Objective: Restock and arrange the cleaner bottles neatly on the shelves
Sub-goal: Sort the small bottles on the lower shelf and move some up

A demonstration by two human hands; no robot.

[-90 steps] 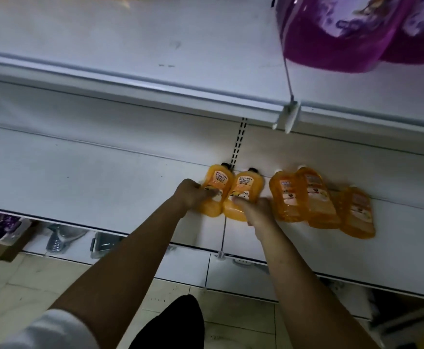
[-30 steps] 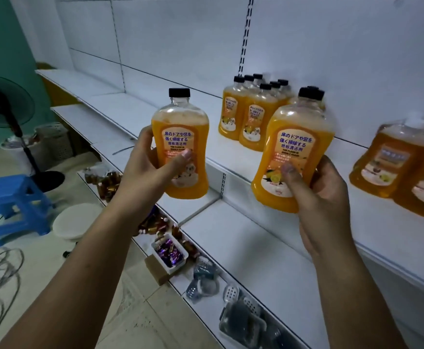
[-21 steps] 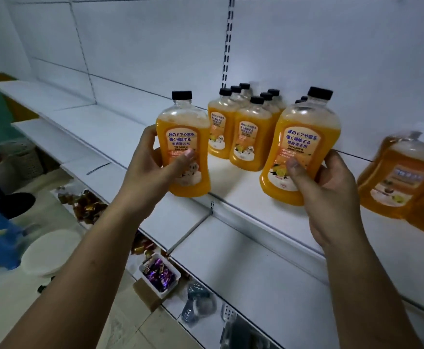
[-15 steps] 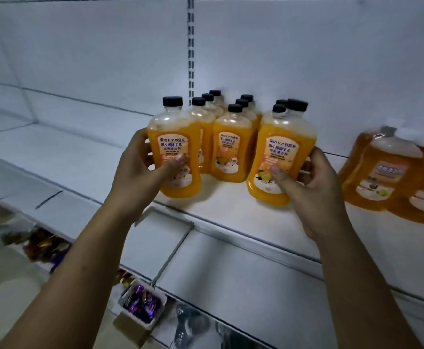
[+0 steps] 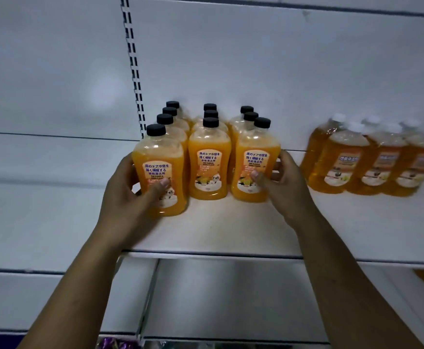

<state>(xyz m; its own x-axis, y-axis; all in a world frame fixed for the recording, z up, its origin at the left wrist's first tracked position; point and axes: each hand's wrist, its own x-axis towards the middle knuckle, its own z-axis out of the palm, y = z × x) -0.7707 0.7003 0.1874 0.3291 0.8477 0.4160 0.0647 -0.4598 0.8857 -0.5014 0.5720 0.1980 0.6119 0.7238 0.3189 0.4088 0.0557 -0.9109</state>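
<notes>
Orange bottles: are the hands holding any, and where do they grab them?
Yes, two. The left hand grips the front-left bottle round its lower body, thumb on the label; the right hand grips the front-right bottle likewise.

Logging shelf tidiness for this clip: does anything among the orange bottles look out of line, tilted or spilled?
The front row is uneven: the left front bottle, gripped by the left hand, stands nearer the shelf edge than the middle front bottle and the right front bottle in the right hand. Nothing spilled.
</notes>
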